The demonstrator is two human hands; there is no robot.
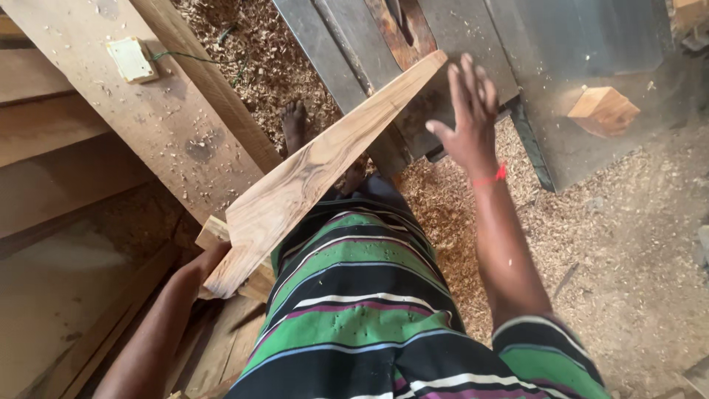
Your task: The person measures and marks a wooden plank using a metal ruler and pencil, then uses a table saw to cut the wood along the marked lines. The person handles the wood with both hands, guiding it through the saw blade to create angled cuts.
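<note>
Left hand (210, 260) has its grip on the low end of the tapered plank (317, 166), whose tip rests on the saw counter (473, 44); right hand (469, 122) hovers spread, empty—plank could slip sideways toward the blade slot (402, 29).

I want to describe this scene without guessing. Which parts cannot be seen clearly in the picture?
Head view only:
- Left hand: fingers hidden under the tapered plank.
- Saw blade slot: cut off by the top edge; blade unclear.
- Right hand: motion-blurred, touching nothing visibly.
- Bare foot: partly hidden behind the plank.
</note>
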